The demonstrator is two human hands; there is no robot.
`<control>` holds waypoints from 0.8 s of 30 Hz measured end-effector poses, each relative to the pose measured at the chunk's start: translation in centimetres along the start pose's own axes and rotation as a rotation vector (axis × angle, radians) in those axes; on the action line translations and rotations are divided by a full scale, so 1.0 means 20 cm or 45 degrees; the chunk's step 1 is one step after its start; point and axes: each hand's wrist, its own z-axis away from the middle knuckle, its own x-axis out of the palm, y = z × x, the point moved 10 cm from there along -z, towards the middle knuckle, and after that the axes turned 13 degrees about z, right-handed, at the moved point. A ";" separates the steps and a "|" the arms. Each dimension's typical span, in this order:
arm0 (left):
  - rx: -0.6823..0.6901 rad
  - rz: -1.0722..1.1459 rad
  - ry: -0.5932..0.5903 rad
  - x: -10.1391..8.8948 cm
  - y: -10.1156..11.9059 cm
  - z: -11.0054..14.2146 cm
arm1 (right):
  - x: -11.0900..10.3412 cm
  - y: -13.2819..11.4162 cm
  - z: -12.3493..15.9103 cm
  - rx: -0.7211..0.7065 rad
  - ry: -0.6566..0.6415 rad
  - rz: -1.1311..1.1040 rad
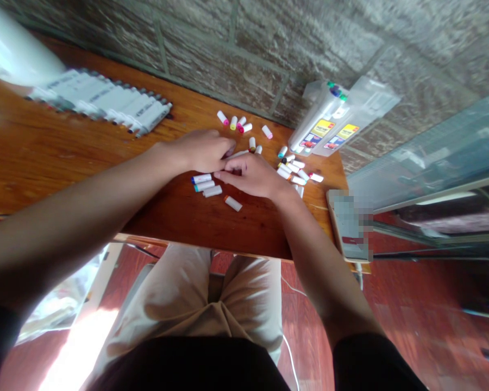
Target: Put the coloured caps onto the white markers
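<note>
Both my hands meet over the middle of a wooden table [32, 157]. My left hand [204, 149] is curled, fingers pinched on a white marker [237, 155] whose body pokes out to the right. My right hand [252, 175] lies just below it, fingers drawn together toward the left and touching the same marker area; what it grips is hidden. Three short marker pieces [206, 185] with blue and teal ends lie just under my hands, and one with an orange end [232, 203] lies nearer me.
Loose marker caps [238, 124] and short markers [295, 171] are scattered behind and right of my hands. A row of grey-white markers [106, 100] lies at far left. A clear plastic marker case [338, 117] stands at far right; a card [350, 225] lies on the right edge.
</note>
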 end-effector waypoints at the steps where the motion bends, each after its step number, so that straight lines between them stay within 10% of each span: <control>1: 0.000 0.026 0.005 0.00 0.00 0.00 | 0.00 0.00 0.00 0.001 0.004 0.006; 24: -0.055 0.057 -0.009 0.02 -0.04 0.01 | 0.00 0.00 0.01 0.017 -0.005 0.103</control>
